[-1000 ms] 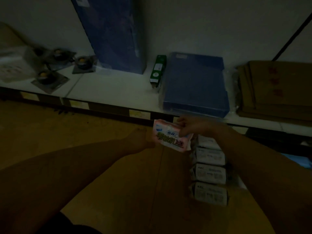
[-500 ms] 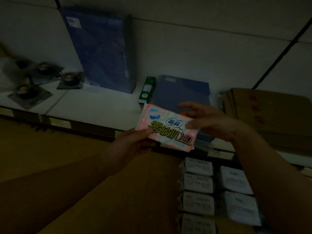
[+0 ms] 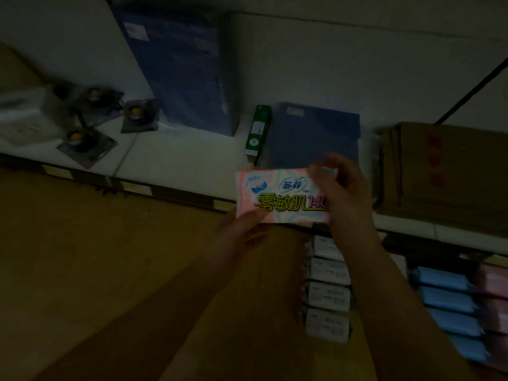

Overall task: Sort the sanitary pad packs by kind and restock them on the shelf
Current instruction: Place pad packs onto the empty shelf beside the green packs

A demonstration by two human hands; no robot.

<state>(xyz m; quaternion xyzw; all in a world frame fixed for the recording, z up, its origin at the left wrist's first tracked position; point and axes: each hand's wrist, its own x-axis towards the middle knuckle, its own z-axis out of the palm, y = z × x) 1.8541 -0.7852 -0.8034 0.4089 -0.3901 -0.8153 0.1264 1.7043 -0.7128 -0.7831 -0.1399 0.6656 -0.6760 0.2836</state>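
A pink sanitary pad pack (image 3: 280,196) with yellow-green lettering is held face up in front of the white shelf (image 3: 178,160). My left hand (image 3: 242,232) pinches its lower left corner from below. My right hand (image 3: 341,193) grips its right end, fingers curled over the top edge. Below, on the floor, lies a column of several white packs (image 3: 327,295), partly hidden by my right forearm. To the right are blue packs (image 3: 448,303) and pink packs (image 3: 494,298) in columns.
On the shelf stand a tall blue box (image 3: 178,64), a flat blue box (image 3: 313,136), a green carton (image 3: 258,133), brown cardboard sheets (image 3: 445,171) and several dark carded items (image 3: 88,144). The wooden floor (image 3: 96,257) spreads to the left.
The pink pack has turned level and shifted slightly right. My right hand has closed over its right end, and the view has swung so the blue and pink packs show.
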